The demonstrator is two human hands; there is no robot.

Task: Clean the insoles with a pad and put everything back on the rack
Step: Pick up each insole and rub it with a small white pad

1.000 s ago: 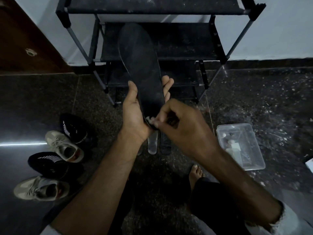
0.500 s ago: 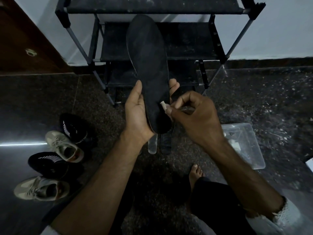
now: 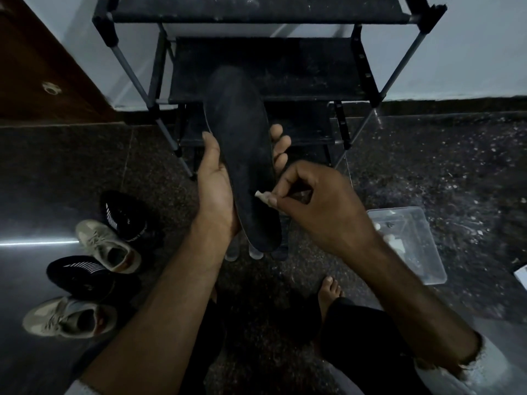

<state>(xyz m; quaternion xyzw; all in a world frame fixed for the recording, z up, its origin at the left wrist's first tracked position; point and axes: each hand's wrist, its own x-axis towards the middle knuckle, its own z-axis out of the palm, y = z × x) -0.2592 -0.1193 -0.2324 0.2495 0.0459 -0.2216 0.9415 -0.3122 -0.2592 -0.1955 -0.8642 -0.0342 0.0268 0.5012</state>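
At the centre of the frame, the left hand is gripping a dark insole, while the right hand is pinching a small pad against it.

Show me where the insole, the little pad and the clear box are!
insole (image 3: 239, 143), head view, middle of its dark top face.
pad (image 3: 260, 194), head view, its pale tip.
clear box (image 3: 422, 223), head view, its far rim.

left hand grips dark insole upright before rack | right hand pinches small pad against insole | shoes on floor, left
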